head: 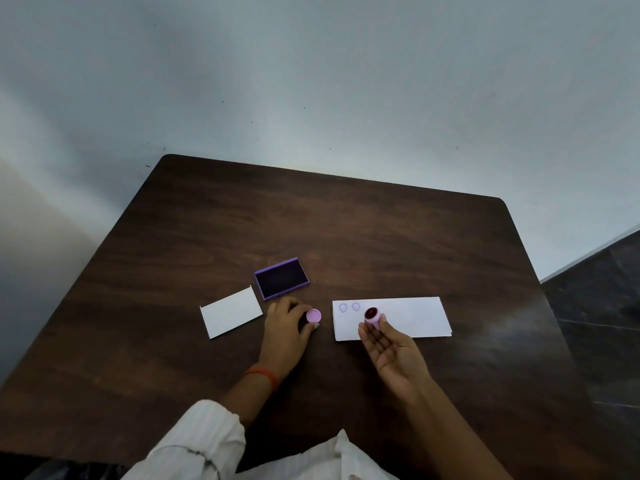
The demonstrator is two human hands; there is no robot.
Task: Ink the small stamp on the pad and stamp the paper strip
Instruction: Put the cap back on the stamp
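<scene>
My right hand (393, 351) holds a small pink stamp (372, 316) by its body, its dark inked face turned up, over the left part of the white paper strip (415, 318). Two faint purple round prints (349, 307) sit at the strip's left end. My left hand (285, 336) grips a round pink cap (313, 316) between thumb and fingers, just left of the strip. The open purple ink pad (282, 278) lies on the table behind my left hand, apart from it.
A white rectangular lid or card (230, 312) lies left of the ink pad. All of this sits on a dark wooden table (346, 230) whose far edge meets a pale wall. Dark floor (602, 306) shows at the right.
</scene>
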